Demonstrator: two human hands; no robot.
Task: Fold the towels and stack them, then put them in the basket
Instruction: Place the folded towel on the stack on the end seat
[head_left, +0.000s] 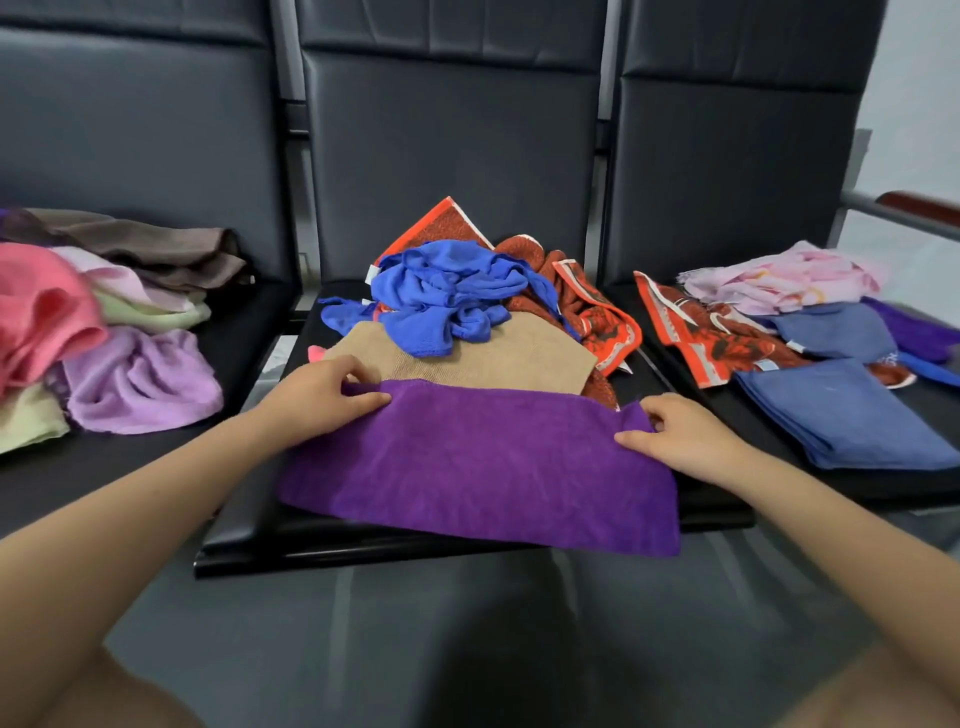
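Note:
A purple towel (483, 467) lies spread across the front of the middle black seat (249, 525), folded into a long strip. My left hand (317, 395) pinches its far left corner. My right hand (680, 431) pinches its far right corner. Behind it lies a tan towel (498, 358), with a crumpled blue towel (441, 291) and an orange-red patterned towel (597, 306) heaped on top. No basket shows in the view.
On the left seat sits a pile of crumpled pink (41, 306), lilac (140, 384), pale green and brown (156, 244) towels. The right seat holds folded dark blue towels (852, 415), another orange-red towel (711, 338), a pale pink one (779, 280) and a purple one (919, 332). Seat backs rise behind.

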